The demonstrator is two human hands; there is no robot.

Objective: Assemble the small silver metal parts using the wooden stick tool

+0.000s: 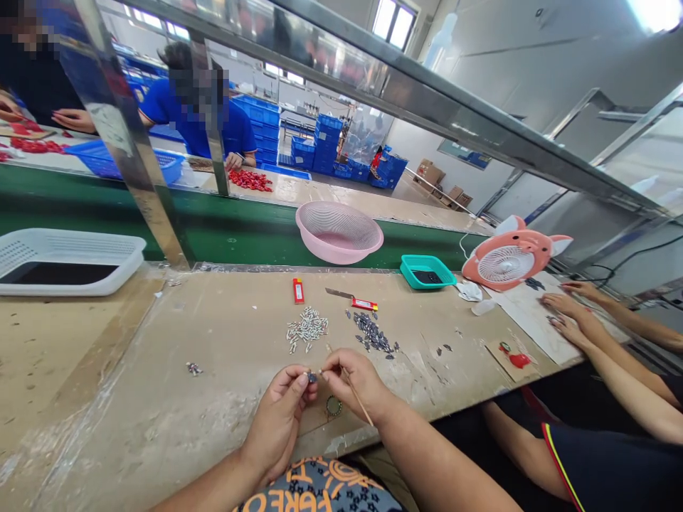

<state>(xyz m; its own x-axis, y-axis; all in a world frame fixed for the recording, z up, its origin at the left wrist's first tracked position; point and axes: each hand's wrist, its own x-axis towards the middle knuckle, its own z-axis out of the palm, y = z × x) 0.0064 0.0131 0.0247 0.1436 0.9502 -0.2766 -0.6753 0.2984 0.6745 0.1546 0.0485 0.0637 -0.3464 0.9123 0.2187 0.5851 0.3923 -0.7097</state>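
Note:
Between the thumb and fingers of my left hand [280,409] is a small dark grey piece [312,377]. My right hand [358,377] is closed close beside it, with a thin wooden stick [360,400] lying across the palm side. Whether its fingertips also pinch a tiny part is too small to tell. Below the hands, near the table edge, lies a small round ring-like thing [334,406]. Beyond them are a pile of small whitish pieces [306,326] and a pile of dark grey pieces [371,331].
Two small red boxes, one upright [298,291] and one sideways [364,304], lie behind the piles beside a blade [339,292]. Farther back stand a pink basket [341,245], a teal tray [432,281] and a pig-shaped fan [509,259]. A co-worker's hands [565,313] work at the right.

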